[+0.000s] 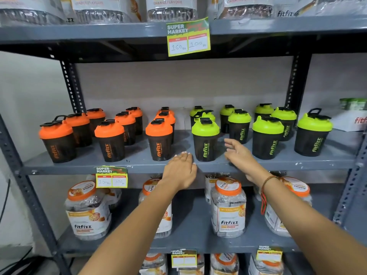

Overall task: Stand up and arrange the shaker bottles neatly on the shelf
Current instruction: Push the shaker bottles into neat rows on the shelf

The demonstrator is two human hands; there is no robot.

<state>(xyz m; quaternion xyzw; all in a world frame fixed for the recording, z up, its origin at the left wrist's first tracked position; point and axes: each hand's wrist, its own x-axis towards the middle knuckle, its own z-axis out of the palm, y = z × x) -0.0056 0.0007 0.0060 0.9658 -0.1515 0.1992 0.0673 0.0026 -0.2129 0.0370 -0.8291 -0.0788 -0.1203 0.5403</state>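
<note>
Shelf (139,165) held all bottles upright — orange-lid bottles (110,140) left, green-lid bottles (267,137) right, rows slightly uneven. Front green bottle (205,139) sat between left hand (181,167) and right hand (239,153) — both spread, empty. Task looked nearly finished.

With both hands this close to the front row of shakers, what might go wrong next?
1. The right hand sits between two green-lidded shakers; the front one stands near the shelf edge and a brush might tip it off.
2. The left hand lies by the front orange-lidded shaker; a nudge could knock it into those close behind.
3. The far-right shaker's raised loop might catch a sleeve or wrist.
</note>
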